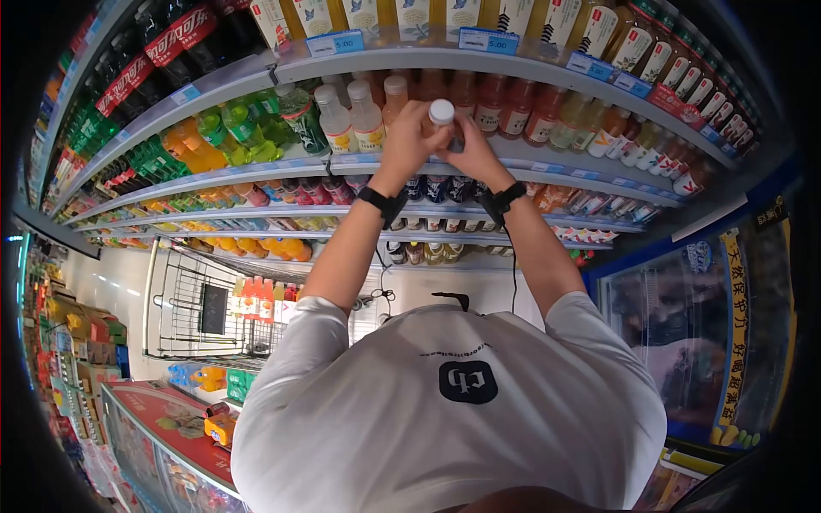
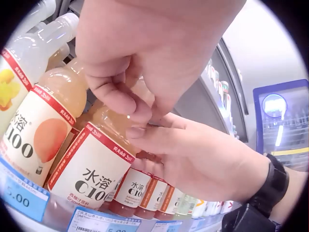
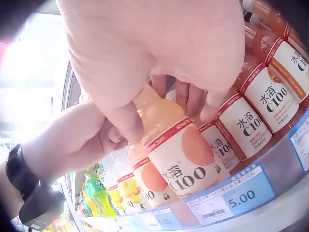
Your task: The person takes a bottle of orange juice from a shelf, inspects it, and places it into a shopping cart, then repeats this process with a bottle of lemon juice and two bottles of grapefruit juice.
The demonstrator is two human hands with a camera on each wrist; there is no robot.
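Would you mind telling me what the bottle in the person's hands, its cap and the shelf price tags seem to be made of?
The C100 bottle looks like clear, glossy plastic: the peach-coloured drink shows through. Its label seems a glossy printed film wrap. The white cap is probably matt plastic. The blue price tags look like printed paper behind clear strips, though that is uncertain.

Long shop shelves (image 1: 513, 64) packed with drink bottles curve overhead; a wire rack (image 1: 192, 303) stands on the pale floor (image 1: 111, 291).

place: shop, drinks aisle
shelves (image 1: 410, 60): tiered, rows of bottled drinks
price tags (image 1: 335, 43): on shelf edges, "5.00"
chest freezer (image 1: 162, 445): beside the aisle
wire rack (image 1: 192, 308): holds more bottles
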